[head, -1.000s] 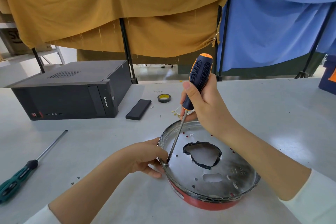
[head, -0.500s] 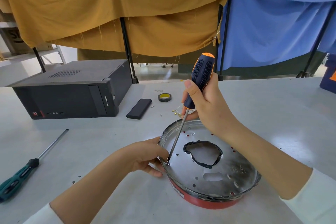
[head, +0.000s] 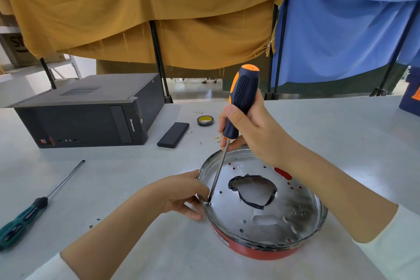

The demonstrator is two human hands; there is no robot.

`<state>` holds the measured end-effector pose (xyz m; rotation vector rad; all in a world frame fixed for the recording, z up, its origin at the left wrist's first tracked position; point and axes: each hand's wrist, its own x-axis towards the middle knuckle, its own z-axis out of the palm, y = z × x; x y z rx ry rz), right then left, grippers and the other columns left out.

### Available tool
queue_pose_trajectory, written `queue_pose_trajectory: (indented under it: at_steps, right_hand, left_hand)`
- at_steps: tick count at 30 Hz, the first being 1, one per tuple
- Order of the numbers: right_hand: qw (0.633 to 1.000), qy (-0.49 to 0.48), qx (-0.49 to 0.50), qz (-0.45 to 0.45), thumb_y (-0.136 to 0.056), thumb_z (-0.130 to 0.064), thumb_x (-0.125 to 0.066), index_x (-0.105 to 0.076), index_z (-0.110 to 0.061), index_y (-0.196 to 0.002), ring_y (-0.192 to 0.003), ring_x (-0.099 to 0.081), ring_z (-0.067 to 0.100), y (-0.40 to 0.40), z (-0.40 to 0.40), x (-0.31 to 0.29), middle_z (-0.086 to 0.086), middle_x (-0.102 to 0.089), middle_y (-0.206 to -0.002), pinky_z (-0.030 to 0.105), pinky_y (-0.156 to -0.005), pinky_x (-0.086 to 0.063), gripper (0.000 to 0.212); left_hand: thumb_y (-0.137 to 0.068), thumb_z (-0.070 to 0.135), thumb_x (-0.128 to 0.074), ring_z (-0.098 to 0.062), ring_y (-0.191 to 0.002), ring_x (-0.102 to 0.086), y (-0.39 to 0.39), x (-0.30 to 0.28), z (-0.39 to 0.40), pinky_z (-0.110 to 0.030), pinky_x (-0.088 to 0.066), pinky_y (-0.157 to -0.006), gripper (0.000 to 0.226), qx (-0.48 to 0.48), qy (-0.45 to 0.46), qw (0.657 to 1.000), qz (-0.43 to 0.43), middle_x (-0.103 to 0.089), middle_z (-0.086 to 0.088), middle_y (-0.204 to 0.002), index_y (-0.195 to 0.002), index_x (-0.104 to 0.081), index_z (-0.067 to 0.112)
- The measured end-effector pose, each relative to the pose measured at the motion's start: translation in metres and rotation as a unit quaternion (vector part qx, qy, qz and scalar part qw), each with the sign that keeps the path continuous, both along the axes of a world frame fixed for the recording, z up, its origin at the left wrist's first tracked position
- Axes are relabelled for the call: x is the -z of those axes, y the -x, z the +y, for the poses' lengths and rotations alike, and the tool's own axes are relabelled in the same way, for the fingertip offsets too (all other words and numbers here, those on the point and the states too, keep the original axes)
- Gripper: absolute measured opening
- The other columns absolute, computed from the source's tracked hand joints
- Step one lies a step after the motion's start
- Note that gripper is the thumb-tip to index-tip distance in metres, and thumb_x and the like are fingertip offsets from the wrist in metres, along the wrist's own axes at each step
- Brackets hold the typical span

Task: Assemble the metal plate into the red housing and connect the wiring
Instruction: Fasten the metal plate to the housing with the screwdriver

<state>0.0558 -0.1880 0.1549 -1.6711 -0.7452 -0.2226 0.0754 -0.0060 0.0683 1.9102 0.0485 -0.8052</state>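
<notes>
Little change. Right hand (head: 254,134) has shifted its grip slightly up the screwdriver (head: 243,95) handle, tilting it a touch more upright; tip remains on the screw (head: 208,203) at the metal plate (head: 261,202) near-left rim.

Green screwdriver (head: 20,223) handle cut by the left edge; small bits (head: 217,137) beyond the plate unreadable

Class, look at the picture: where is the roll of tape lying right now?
The roll of tape lies flat on the table's far middle, just right of the black flat case and left of the screwdriver's handle.
</notes>
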Motion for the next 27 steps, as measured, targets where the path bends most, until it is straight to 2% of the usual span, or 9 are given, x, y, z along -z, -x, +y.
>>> queue_pose_trajectory:
  at_steps: [4,8,12,14,17,20,22,24,27]
  right_hand:
    - [1.0,0.016,-0.009,0.011,-0.1,-0.014,-0.041,-0.029,-0.025,-0.103,-0.068,-0.059,0.029,-0.001,0.003,-0.003,0.019,-0.056,-0.087,0.023,-0.059,-0.054,0.017]
    - [0.999,0.013,-0.018,0.037,-0.085,-0.017,-0.042,-0.03,-0.029,-0.1,-0.065,-0.061,0.023,-0.001,0.004,-0.004,0.019,-0.054,-0.09,0.033,-0.061,-0.054,0.023]
    - [0.997,-0.02,-0.024,0.067,-0.086,-0.018,-0.045,-0.034,-0.027,-0.113,-0.071,-0.066,0.023,-0.003,0.001,-0.003,0.006,-0.063,-0.09,0.039,-0.067,-0.057,0.031]
    - [0.997,-0.038,-0.021,0.061,-0.092,-0.009,-0.05,-0.04,-0.02,-0.118,-0.083,-0.068,0.02,-0.005,-0.001,-0.006,0.002,-0.067,-0.094,0.038,-0.074,-0.057,0.03]
    - [0.996,-0.052,-0.022,0.063,-0.089,-0.001,-0.06,-0.051,-0.011,-0.116,-0.091,-0.07,0.021,-0.008,-0.002,-0.013,0.005,-0.069,-0.101,0.036,-0.079,-0.058,0.031]
    - [0.997,-0.029,0.015,0.074,-0.076,-0.011,-0.078,-0.052,-0.018,-0.107,-0.086,-0.07,0.025,-0.011,0.005,-0.017,0.005,-0.068,-0.091,0.038,-0.076,-0.058,0.041]
    - [0.996,0.018,0.067,0.052,-0.071,-0.023,-0.083,-0.047,-0.026,-0.1,-0.078,-0.064,0.013,-0.015,0.011,-0.017,-0.003,-0.059,-0.084,0.03,-0.072,-0.055,0.046]
    - [0.994,0.068,0.084,0.035,-0.076,-0.032,-0.078,-0.04,-0.028,-0.101,-0.072,-0.055,0.0,-0.016,0.015,-0.02,-0.006,-0.05,-0.084,0.019,-0.069,-0.052,0.045]
    - [0.992,0.015,-0.017,0.123,-0.081,-0.019,-0.072,-0.033,-0.022,-0.119,-0.093,-0.063,0.007,-0.018,0.011,-0.027,-0.001,-0.059,-0.097,0.032,-0.089,-0.053,0.055]
  left_hand:
    - [-0.086,0.002,-0.056,-0.025,-0.083,-0.063,0.0,0.002,0.001,-0.038,-0.061,-0.079,0.04,0.002,-0.003,1.0,-0.001,-0.068,-0.009,-0.107,-0.122,-0.059,0.018]
    - [-0.087,0.01,-0.057,-0.022,-0.086,-0.064,0.0,0.006,0.004,-0.035,-0.061,-0.075,0.035,-0.007,0.01,1.0,-0.014,-0.069,-0.01,-0.116,-0.119,-0.061,0.021]
    - [-0.095,0.022,-0.047,-0.016,-0.086,-0.062,-0.004,0.018,0.0,-0.023,-0.056,-0.069,0.031,-0.102,0.061,0.988,-0.098,-0.065,-0.005,-0.115,-0.122,-0.063,0.023]
    - [-0.099,0.026,-0.043,-0.015,-0.101,-0.061,-0.007,0.03,-0.006,-0.026,-0.053,-0.084,0.037,-0.159,0.113,0.973,-0.125,-0.063,-0.002,-0.122,-0.134,-0.055,0.027]
    - [-0.099,0.031,-0.047,-0.023,-0.121,-0.059,-0.008,0.04,-0.019,-0.044,-0.043,-0.108,0.041,-0.196,0.212,0.949,-0.127,-0.061,-0.003,-0.133,-0.139,-0.051,0.028]
    - [-0.074,0.042,-0.068,-0.028,-0.117,-0.063,-0.006,0.045,-0.03,-0.052,-0.043,-0.107,0.055,-0.235,0.293,0.918,-0.125,-0.067,-0.007,-0.127,-0.125,-0.064,0.024]
    - [-0.057,0.048,-0.071,-0.027,-0.111,-0.066,-0.006,0.047,-0.032,-0.053,-0.046,-0.104,0.054,-0.226,0.293,0.916,-0.154,-0.072,-0.005,-0.115,-0.108,-0.074,0.027]
    - [-0.057,0.051,-0.068,-0.028,-0.106,-0.068,-0.007,0.05,-0.031,-0.052,-0.048,-0.101,0.046,-0.192,0.286,0.924,-0.164,-0.074,-0.005,-0.107,-0.096,-0.076,0.028]
    - [-0.059,0.048,-0.07,-0.03,-0.1,-0.069,-0.011,0.057,-0.027,-0.05,-0.051,-0.096,0.05,-0.192,0.309,0.919,-0.155,-0.074,-0.009,-0.104,-0.101,-0.074,0.02]
